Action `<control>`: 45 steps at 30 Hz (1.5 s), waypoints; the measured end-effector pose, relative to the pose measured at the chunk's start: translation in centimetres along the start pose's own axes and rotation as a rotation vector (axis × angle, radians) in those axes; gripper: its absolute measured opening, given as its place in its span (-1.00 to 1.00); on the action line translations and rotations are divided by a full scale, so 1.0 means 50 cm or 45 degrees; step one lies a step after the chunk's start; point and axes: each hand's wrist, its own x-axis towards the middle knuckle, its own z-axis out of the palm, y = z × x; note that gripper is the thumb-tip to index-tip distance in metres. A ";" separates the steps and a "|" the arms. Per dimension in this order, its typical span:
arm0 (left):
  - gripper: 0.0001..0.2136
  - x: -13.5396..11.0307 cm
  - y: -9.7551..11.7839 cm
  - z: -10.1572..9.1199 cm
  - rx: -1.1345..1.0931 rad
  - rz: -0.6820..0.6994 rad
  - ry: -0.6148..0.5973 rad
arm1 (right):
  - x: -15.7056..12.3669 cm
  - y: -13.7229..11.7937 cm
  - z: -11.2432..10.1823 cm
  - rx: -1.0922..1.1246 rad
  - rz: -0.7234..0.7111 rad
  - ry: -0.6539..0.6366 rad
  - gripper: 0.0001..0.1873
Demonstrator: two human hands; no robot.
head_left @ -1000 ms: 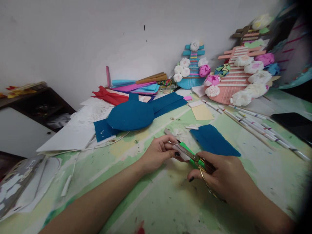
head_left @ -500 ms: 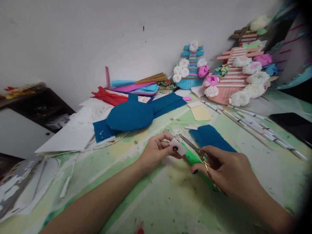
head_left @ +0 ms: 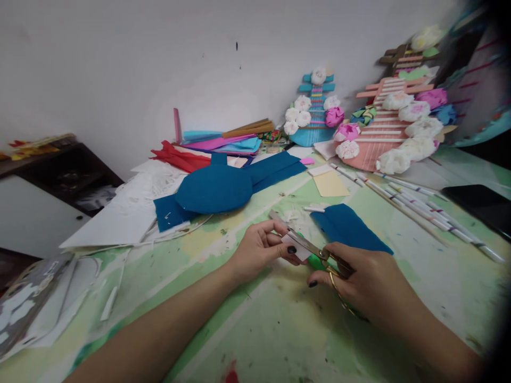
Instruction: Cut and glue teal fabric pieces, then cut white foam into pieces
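Observation:
My left hand point(head_left: 261, 248) pinches a small white piece of foam point(head_left: 296, 247) just above the green table. My right hand point(head_left: 365, 282) is closed on a pair of gold-handled scissors point(head_left: 307, 247); the blades run up and left across the white piece, their tips beside my left fingers. A green strip point(head_left: 315, 260) shows under the scissors, between the two hands. A blue felt piece point(head_left: 347, 229) lies flat on the table just behind my right hand.
A large blue felt shape point(head_left: 217, 187) and white sheets point(head_left: 115, 218) lie at the back left. Flower-covered paper crafts point(head_left: 393, 127) lean on the wall at the back right. Rolled paper sticks point(head_left: 419, 205) and a black phone point(head_left: 481, 205) lie right.
The scissors' blades, open half a second ago, have come down across the white piece. Both hands stay in nearly the same place.

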 end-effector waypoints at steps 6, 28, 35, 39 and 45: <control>-0.67 -0.002 -0.003 -0.001 -0.009 0.002 -0.002 | -0.001 0.000 0.006 -0.009 -0.026 0.059 -0.36; -0.71 0.010 0.010 -0.021 -0.085 0.171 0.104 | 0.004 0.020 -0.015 0.043 0.027 -0.024 -0.43; -0.75 0.012 0.006 -0.022 -0.113 0.170 0.060 | 0.002 0.027 -0.013 0.024 -0.020 -0.006 -0.42; -0.73 0.011 0.005 -0.022 -0.119 0.154 0.070 | 0.001 0.030 -0.013 0.004 -0.027 0.006 -0.43; -0.72 0.011 0.007 -0.021 -0.128 0.144 0.084 | -0.001 0.029 -0.014 -0.039 -0.054 0.032 -0.43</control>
